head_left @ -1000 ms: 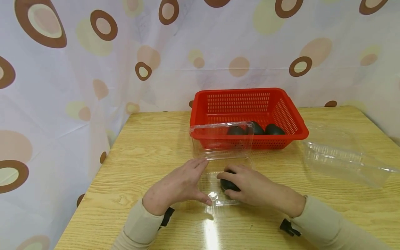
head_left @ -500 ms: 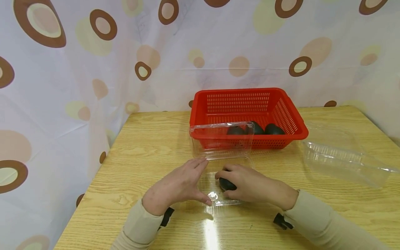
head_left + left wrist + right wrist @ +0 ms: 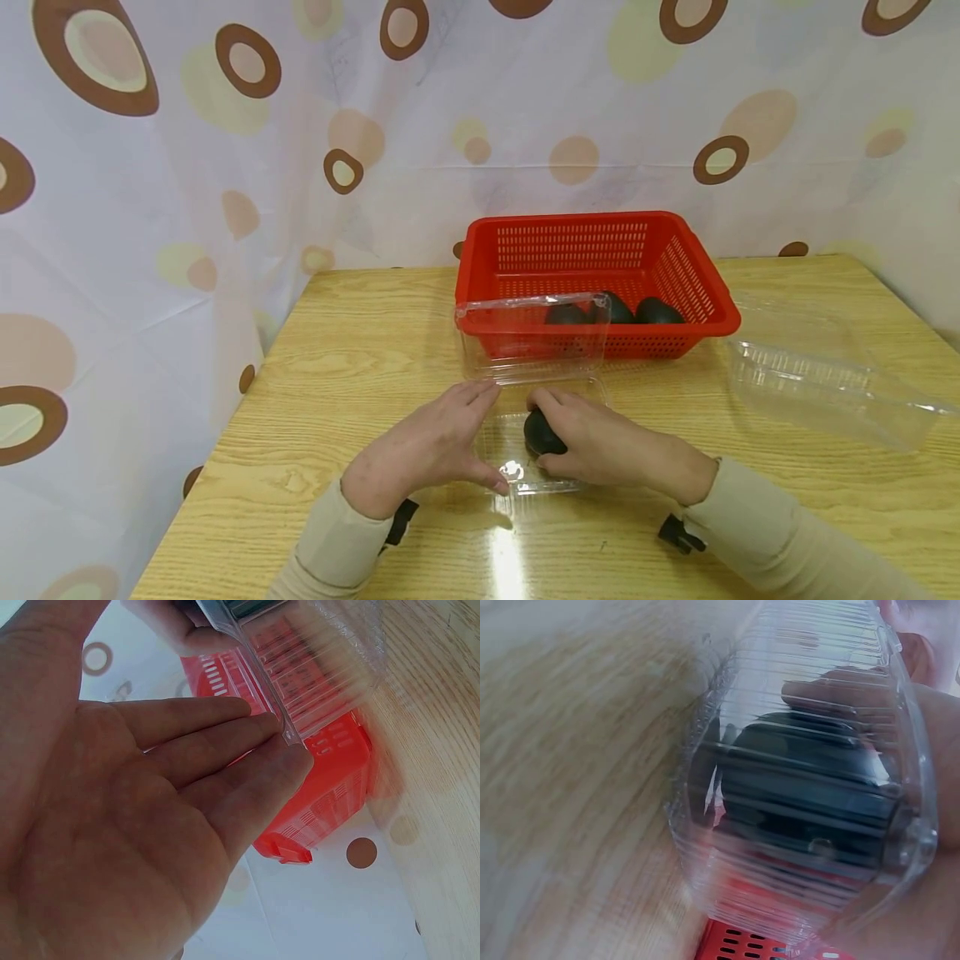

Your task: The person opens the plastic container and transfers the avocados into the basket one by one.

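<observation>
A clear plastic clamshell box lies on the wooden table with its lid standing up behind it. My right hand reaches into the box and grips a dark avocado, seen through the ribbed wall as the avocado in the right wrist view. My left hand lies with straight fingers against the box's left side; the fingers touch the clear rim.
A red slotted basket stands behind the box, holding three dark avocados. A second clear clamshell lies open at the right. A spotted curtain hangs behind the table.
The right hand has turned and shifted the avocado slightly back and left inside the box. The left hand has stayed put.
</observation>
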A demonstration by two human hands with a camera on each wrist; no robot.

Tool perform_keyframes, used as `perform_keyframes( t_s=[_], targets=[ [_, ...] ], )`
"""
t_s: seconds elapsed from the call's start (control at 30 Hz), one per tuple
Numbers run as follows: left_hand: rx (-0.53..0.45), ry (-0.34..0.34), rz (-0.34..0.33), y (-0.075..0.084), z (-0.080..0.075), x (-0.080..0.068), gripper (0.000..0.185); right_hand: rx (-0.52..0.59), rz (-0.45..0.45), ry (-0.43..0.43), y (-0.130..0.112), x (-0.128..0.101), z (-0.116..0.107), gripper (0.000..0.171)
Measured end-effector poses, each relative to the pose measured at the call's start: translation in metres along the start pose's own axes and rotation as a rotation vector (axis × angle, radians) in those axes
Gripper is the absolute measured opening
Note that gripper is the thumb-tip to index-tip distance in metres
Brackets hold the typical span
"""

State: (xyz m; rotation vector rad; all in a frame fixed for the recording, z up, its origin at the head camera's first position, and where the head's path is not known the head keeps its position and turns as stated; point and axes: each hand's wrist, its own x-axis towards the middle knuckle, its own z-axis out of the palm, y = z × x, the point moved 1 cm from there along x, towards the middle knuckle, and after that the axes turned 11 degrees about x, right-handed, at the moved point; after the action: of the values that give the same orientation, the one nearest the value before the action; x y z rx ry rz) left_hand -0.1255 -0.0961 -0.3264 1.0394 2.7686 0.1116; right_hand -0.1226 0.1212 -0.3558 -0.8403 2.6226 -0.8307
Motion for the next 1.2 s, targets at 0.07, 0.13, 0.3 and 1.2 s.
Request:
perform_keyframes(
  t_s=[0.07, 0.13, 0.3, 1.2],
  targets=[
    [0.002, -0.008, -0.004, 0.000, 0.000, 0.000, 0.114, 0.001, -0.005, 0.007, 0.000, 0.000, 0.000, 0.048],
    [0.007, -0.011, -0.005, 0.001, 0.000, -0.001, 0.114, 0.000, -0.011, 0.016, 0.001, 0.000, 0.001, 0.047],
    [0.012, -0.012, -0.008, 0.001, -0.001, -0.001, 0.114, -0.002, -0.027, 0.045, 0.001, -0.001, 0.002, 0.048],
    [0.002, 0.000, -0.002, 0.001, 0.000, -0.001, 0.114, -0.019, -0.084, 0.195, -0.003, -0.014, -0.016, 0.048]
  ],
)
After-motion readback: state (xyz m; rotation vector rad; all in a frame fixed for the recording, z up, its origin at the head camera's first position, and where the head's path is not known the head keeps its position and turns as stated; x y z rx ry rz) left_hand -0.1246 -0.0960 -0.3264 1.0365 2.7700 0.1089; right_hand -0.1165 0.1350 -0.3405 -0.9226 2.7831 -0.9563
